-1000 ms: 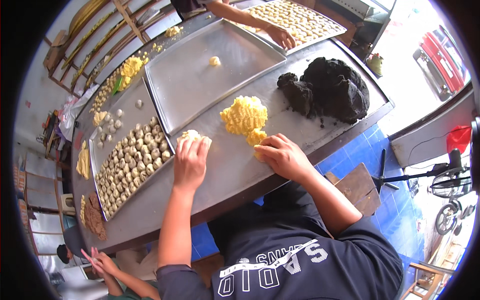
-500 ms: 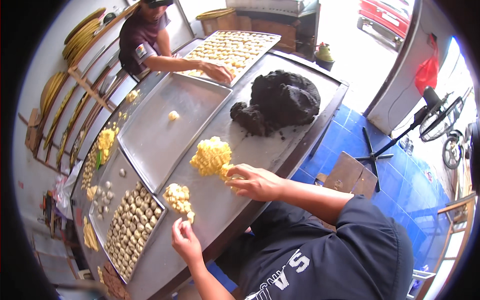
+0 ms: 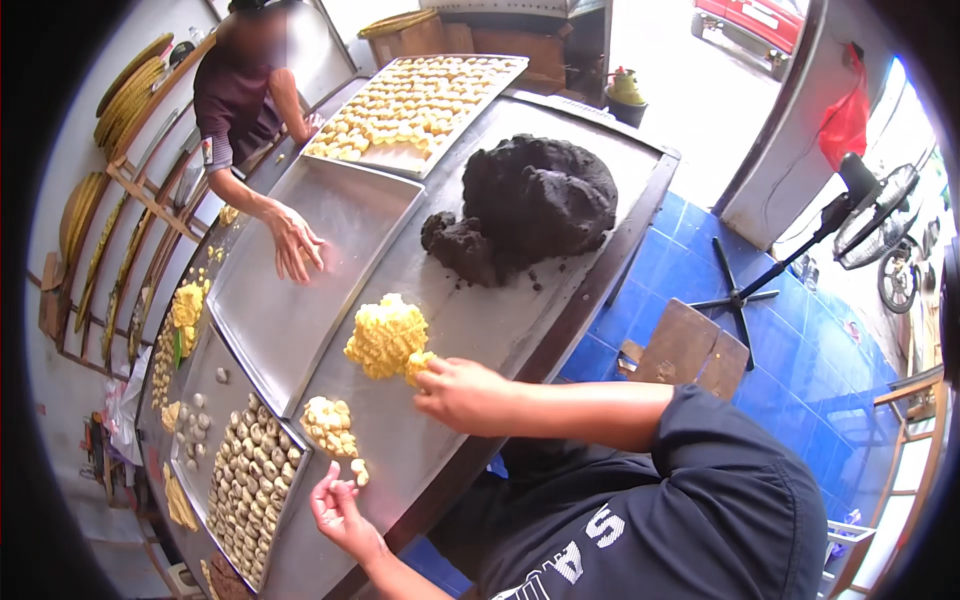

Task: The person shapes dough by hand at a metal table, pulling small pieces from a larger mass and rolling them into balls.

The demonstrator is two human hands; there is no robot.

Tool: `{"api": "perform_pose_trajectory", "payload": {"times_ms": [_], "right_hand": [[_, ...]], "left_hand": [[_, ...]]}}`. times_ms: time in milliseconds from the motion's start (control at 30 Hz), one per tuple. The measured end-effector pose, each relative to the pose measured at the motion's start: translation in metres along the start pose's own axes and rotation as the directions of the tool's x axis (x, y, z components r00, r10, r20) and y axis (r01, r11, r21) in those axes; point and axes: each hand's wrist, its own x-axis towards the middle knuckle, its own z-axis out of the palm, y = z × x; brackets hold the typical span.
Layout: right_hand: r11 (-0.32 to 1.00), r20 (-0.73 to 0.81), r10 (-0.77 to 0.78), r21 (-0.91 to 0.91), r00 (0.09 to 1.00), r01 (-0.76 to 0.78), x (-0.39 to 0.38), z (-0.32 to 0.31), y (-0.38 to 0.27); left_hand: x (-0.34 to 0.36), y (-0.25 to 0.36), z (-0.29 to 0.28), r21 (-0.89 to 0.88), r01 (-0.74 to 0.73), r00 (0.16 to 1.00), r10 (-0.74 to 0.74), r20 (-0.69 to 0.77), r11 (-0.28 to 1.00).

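Co-worker's hand (image 3: 296,240) has swung left, beyond the yellow dough (image 3: 387,335). Your right hand (image 3: 422,380) pinches the lump (image 3: 416,366) at its near-right edge; left hand (image 3: 343,510), near-left of it, half-open. Looks soft, light; grip sides gently.

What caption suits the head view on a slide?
Right hand at a yellow dough mound, left hand near smaller dough pieces, dark mass beyond.

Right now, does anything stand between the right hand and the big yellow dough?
Only a small yellow lump at the big yellow dough's near edge, where the right hand appears to touch it. Nothing else visible stands between them.
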Motion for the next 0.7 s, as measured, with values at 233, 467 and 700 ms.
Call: {"api": "perform_pose_trajectory", "payload": {"times_ms": [233,467,700], "right_hand": [[0.959,0.009,0.068,0.276,0.998,-0.068,-0.029,-0.029,0.025],[0.990,0.140,0.007,0.136,0.990,-0.026,0.003,-0.027,0.026],[0.910,0.066,0.198,0.357,0.978,-0.209,-0.025,-0.035,0.006]], "left_hand": [[-0.025,0.020,0.040,-0.073,0.270,0.938,-0.245,0.244,0.960],[-0.012,0.014,0.044,0.620,-0.217,0.959,0.048,0.278,0.754],[-0.027,0.025,0.043,0.671,-0.411,0.909,0.226,0.350,0.617]]}}
